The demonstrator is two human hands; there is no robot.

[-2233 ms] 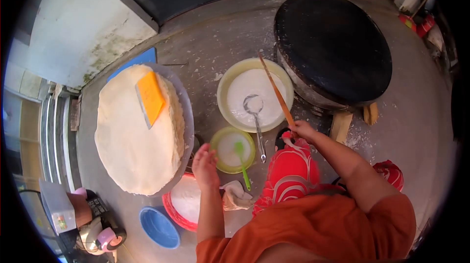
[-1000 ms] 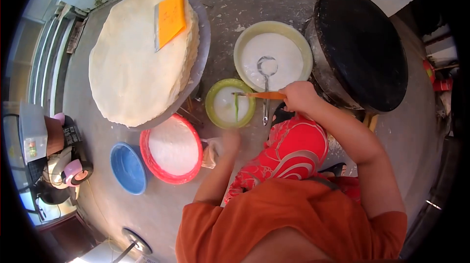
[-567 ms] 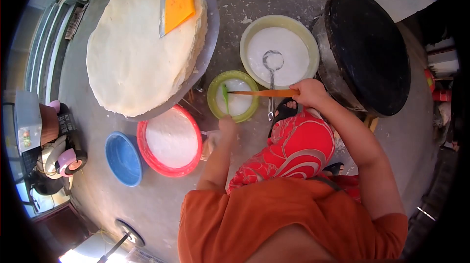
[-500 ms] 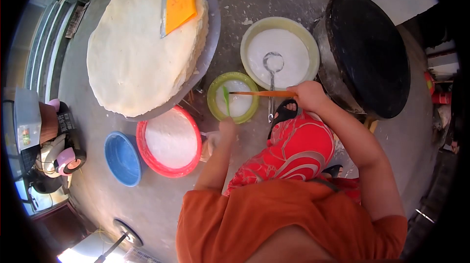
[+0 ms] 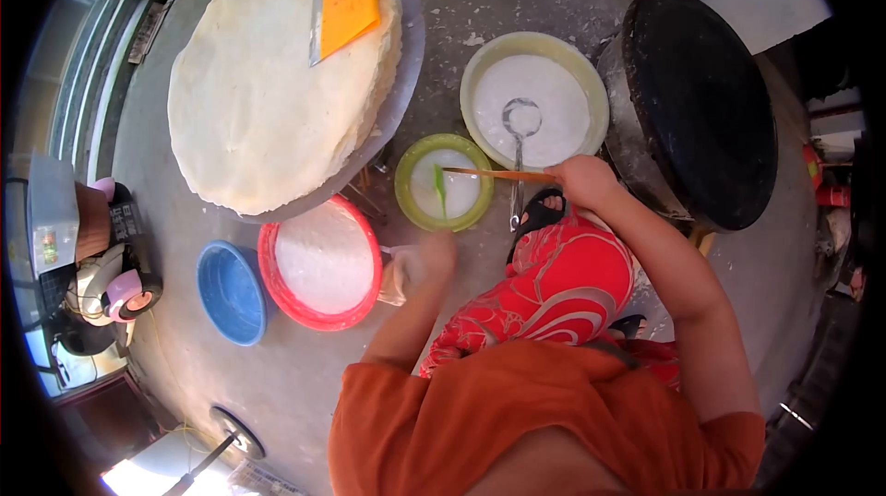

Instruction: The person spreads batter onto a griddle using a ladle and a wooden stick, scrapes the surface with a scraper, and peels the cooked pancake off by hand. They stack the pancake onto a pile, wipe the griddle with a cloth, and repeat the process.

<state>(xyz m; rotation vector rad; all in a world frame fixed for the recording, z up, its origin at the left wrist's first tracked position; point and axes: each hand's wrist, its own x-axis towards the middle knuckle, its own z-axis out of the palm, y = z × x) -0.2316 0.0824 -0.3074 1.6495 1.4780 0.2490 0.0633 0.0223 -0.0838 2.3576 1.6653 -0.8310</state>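
Observation:
My right hand [image 5: 581, 184] grips a long thin wooden stick [image 5: 489, 173], held level with its tip over the small green bowl [image 5: 444, 182]. That bowl holds white liquid and a green brush [image 5: 440, 193]. My left hand [image 5: 432, 254] is blurred, low over the floor beside the red bowl [image 5: 320, 262], touching a crumpled white cloth [image 5: 399, 276]; its grip on the cloth is unclear. Just beyond the stick stands a yellow bowl [image 5: 535, 99] of white batter with a metal ladle [image 5: 519, 141] in it.
A round black griddle [image 5: 701, 99] stands at the right. A tall stack of thin pale pancakes [image 5: 277, 81] with an orange scraper [image 5: 345, 9] on top sits at the upper left. A blue bowl [image 5: 231, 293] lies beside the red one. My red-trousered knee [image 5: 563, 274] is below the bowls.
My right hand swung the stick down from upright over the yellow bowl to level over the green bowl. My left hand dropped to the cloth by the red bowl.

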